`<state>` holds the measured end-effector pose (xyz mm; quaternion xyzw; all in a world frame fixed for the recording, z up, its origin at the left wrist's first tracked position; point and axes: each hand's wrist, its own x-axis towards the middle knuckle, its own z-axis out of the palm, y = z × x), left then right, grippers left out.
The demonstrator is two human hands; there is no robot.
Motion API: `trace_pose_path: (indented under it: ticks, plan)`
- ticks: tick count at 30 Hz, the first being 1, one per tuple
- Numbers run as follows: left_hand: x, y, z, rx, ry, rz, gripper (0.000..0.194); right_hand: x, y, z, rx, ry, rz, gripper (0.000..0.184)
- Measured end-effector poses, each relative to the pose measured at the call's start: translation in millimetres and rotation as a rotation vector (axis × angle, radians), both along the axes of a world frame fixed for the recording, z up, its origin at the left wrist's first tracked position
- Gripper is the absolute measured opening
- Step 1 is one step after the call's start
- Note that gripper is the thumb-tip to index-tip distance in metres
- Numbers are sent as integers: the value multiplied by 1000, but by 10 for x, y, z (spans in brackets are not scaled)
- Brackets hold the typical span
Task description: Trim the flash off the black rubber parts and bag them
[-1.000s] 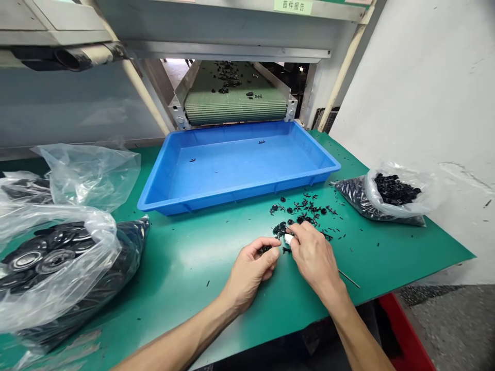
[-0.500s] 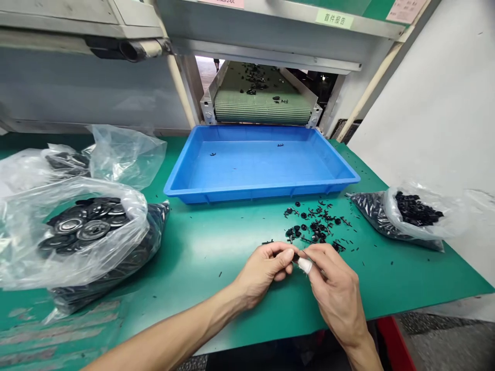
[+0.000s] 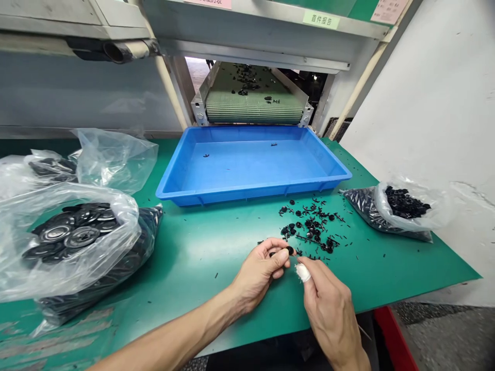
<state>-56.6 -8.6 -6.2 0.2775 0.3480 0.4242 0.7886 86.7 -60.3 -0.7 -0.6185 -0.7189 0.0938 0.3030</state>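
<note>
My left hand [image 3: 263, 268] is closed, pinching a small black round plastic part [image 3: 290, 251] between thumb and forefinger. Another dark bit shows between its fingers. Just to the right, my right hand [image 3: 330, 304] has its fingers pressed together, with a white wrapping [image 3: 302, 273] round the thumb. Whatever it grips is mostly hidden; a thin pale strip [image 3: 364, 332] sticks out beside its wrist. Beyond both hands, a loose pile of small black plastic parts [image 3: 315, 225] lies on the green tabletop [image 3: 209, 242].
A blue tray [image 3: 247, 195] holding a few black bits stands below a green conveyor belt [image 3: 253, 111] carrying more parts. On the left sits an open plastic bag of black discs [image 3: 83, 237], another bag [image 3: 116, 159] behind it. To the right lies a bag of small black pieces [image 3: 406, 206].
My right hand has drawn slightly back from my left, leaving a gap at the black part. The whole view has shifted a little.
</note>
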Motion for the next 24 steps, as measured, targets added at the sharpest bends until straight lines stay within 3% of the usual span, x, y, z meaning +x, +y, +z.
trace_pose_path:
  ticks: [6, 14, 20, 24]
  plan:
    - [2, -8, -17, 36, 49, 1, 29, -23, 39, 39, -31, -31, -1, 31]
    - [33, -40, -35, 89, 173, 36, 27, -170, 19, 22, 48, -87, -92, 28]
    - [44, -27, -17, 127, 247, 56, 26, -81, 165, 51, -269, 99, -81, 23]
    - [38, 7, 22, 50, 224, 132, 22, 20, 340, 53, -233, 69, -80, 23]
